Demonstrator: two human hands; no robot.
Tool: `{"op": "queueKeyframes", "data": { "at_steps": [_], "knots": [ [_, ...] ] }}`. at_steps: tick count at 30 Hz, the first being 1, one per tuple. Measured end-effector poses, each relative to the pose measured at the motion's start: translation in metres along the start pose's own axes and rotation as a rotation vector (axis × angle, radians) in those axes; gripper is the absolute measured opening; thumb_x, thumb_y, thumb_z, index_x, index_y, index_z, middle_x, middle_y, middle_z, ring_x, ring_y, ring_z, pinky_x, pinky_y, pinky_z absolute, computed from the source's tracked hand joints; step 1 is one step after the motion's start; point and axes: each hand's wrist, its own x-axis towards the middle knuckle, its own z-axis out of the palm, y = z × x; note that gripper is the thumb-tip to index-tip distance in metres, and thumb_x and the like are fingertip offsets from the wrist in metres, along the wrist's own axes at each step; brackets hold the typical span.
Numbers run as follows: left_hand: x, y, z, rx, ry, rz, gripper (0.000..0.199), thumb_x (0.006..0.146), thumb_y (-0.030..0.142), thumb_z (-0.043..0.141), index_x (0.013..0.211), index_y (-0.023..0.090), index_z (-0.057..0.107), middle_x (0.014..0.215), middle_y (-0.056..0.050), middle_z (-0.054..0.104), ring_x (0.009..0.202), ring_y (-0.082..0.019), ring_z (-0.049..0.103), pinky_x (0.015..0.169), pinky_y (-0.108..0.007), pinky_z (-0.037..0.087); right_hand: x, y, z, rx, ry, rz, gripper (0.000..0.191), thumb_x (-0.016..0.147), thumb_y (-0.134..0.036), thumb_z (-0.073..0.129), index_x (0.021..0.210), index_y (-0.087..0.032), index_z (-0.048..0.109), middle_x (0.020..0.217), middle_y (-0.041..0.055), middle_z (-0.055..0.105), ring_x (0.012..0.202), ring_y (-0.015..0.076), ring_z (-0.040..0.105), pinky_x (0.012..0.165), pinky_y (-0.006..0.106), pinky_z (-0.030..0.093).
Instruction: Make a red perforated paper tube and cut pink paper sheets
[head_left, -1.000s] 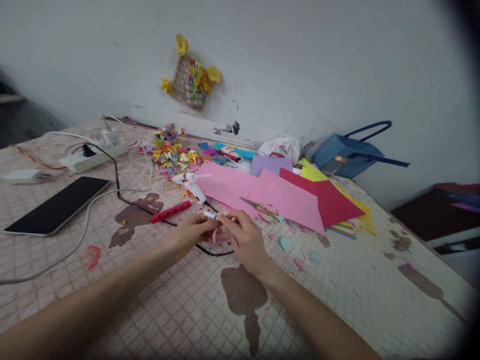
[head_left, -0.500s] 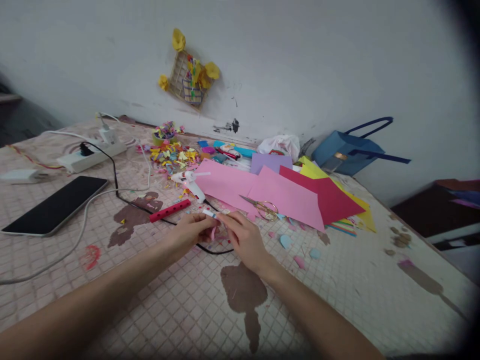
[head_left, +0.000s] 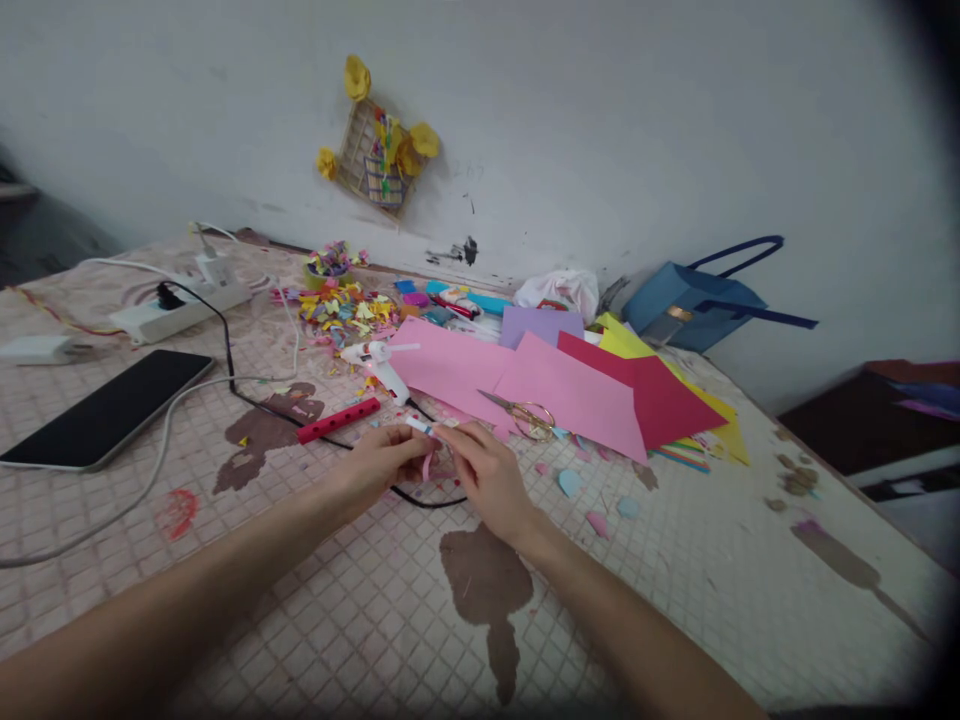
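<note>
Near the table's middle, my left hand (head_left: 386, 458) and my right hand (head_left: 487, 468) meet with fingertips pinched together. A small white-and-blue stick (head_left: 418, 425) pokes out at the top between them, reaching my right fingertips. Below it a narrow pink paper strip (head_left: 427, 466) curls down by my left fingers. The fingers partly cover both pieces. Just beyond my hands lies a white glue gun (head_left: 386, 375) with a small red light. Gold-handled scissors (head_left: 529, 418) rest on pink paper sheets (head_left: 577, 390), and a red bar with holes (head_left: 339, 421) lies to the left.
A black cable (head_left: 431, 504) runs beneath my hands. Left are a tablet (head_left: 105, 410) and a white power strip (head_left: 180, 310). Behind sit a heap of paper scraps (head_left: 349, 312), red paper (head_left: 667, 400) and a blue bag (head_left: 694, 305). Paper bits dot the cloth.
Almost nothing differs. My hands keep the same pinch at the same spot, and the whole view has shifted very slightly.
</note>
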Motion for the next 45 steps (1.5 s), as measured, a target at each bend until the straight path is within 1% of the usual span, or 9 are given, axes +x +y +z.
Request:
{"op": "queueKeyframes", "data": {
  "at_steps": [4, 8, 12, 17, 25, 31, 36, 41, 45],
  "knots": [
    [-0.002, 0.003, 0.002, 0.017, -0.01, 0.008, 0.03, 0.063, 0.036, 0.076, 0.064, 0.014, 0.056, 0.059, 0.002, 0.059, 0.053, -0.009, 0.052, 0.059, -0.023, 0.045, 0.001, -0.004, 0.0, 0.092, 0.025, 0.04, 0.044, 0.089, -0.006, 0.044, 0.124, -0.027, 0.06, 0.106, 0.0079, 0.064, 0.095, 0.0192, 0.062, 0.083, 0.033, 0.051],
    [-0.003, 0.004, 0.003, 0.051, -0.019, 0.032, 0.03, 0.065, 0.038, 0.075, 0.065, 0.014, 0.056, 0.058, 0.002, 0.058, 0.052, -0.008, 0.051, 0.056, -0.022, 0.043, 0.005, -0.007, 0.0, 0.263, 0.061, 0.166, 0.037, 0.086, -0.008, 0.049, 0.115, -0.025, 0.066, 0.103, 0.0065, 0.068, 0.095, 0.0192, 0.063, 0.084, 0.034, 0.051],
    [-0.003, 0.004, 0.003, 0.098, -0.025, 0.058, 0.03, 0.065, 0.038, 0.074, 0.066, 0.014, 0.057, 0.058, 0.003, 0.058, 0.052, -0.008, 0.051, 0.055, -0.021, 0.042, 0.007, -0.005, 0.001, 0.335, 0.047, 0.232, 0.034, 0.085, -0.011, 0.05, 0.112, -0.023, 0.067, 0.104, 0.0061, 0.071, 0.087, 0.0179, 0.065, 0.076, 0.031, 0.053],
    [-0.003, 0.004, 0.002, 0.153, -0.014, 0.075, 0.028, 0.066, 0.038, 0.073, 0.066, 0.013, 0.059, 0.058, 0.002, 0.059, 0.051, -0.008, 0.051, 0.054, -0.021, 0.042, 0.006, 0.0, 0.002, 0.428, 0.003, 0.293, 0.034, 0.085, -0.013, 0.05, 0.112, -0.022, 0.067, 0.103, 0.0047, 0.072, 0.067, 0.0134, 0.063, 0.061, 0.026, 0.052],
    [-0.003, 0.006, 0.003, 0.194, 0.001, 0.098, 0.021, 0.07, 0.032, 0.065, 0.065, 0.014, 0.056, 0.059, 0.001, 0.06, 0.05, -0.008, 0.052, 0.052, -0.021, 0.042, 0.006, 0.0, 0.002, 0.522, -0.033, 0.34, 0.034, 0.084, -0.014, 0.05, 0.113, -0.021, 0.065, 0.095, 0.0042, 0.072, 0.056, 0.0102, 0.055, 0.053, 0.023, 0.049],
    [-0.003, 0.006, 0.002, 0.202, -0.027, 0.133, 0.023, 0.07, 0.035, 0.066, 0.067, 0.015, 0.055, 0.061, 0.001, 0.061, 0.051, -0.009, 0.053, 0.052, -0.022, 0.043, 0.006, 0.0, 0.001, 0.509, -0.032, 0.344, 0.033, 0.085, -0.015, 0.05, 0.113, -0.021, 0.065, 0.099, 0.0048, 0.071, 0.061, 0.0113, 0.058, 0.055, 0.023, 0.049],
    [-0.003, 0.005, 0.0, 0.199, -0.066, 0.113, 0.031, 0.069, 0.041, 0.07, 0.073, 0.014, 0.056, 0.061, 0.001, 0.061, 0.047, -0.007, 0.051, 0.047, -0.02, 0.039, 0.006, 0.004, 0.0, 0.455, -0.029, 0.328, 0.032, 0.085, -0.013, 0.052, 0.112, -0.021, 0.066, 0.105, 0.0059, 0.071, 0.077, 0.0146, 0.065, 0.068, 0.026, 0.052],
    [-0.001, 0.005, -0.001, 0.197, -0.084, 0.092, 0.034, 0.067, 0.042, 0.071, 0.08, 0.013, 0.059, 0.059, 0.002, 0.06, 0.045, -0.007, 0.049, 0.046, -0.02, 0.039, 0.007, 0.003, -0.002, 0.369, -0.002, 0.281, 0.032, 0.086, -0.011, 0.051, 0.112, -0.021, 0.066, 0.108, 0.0064, 0.07, 0.092, 0.0177, 0.065, 0.077, 0.029, 0.051],
    [-0.002, 0.005, 0.0, 0.206, -0.079, 0.111, 0.031, 0.069, 0.041, 0.071, 0.076, 0.014, 0.057, 0.059, 0.002, 0.061, 0.048, -0.008, 0.051, 0.049, -0.021, 0.041, 0.007, -0.001, -0.004, 0.272, 0.024, 0.224, 0.033, 0.085, -0.009, 0.051, 0.11, -0.022, 0.067, 0.104, 0.0067, 0.07, 0.092, 0.0189, 0.064, 0.079, 0.031, 0.05]
  ]
}}
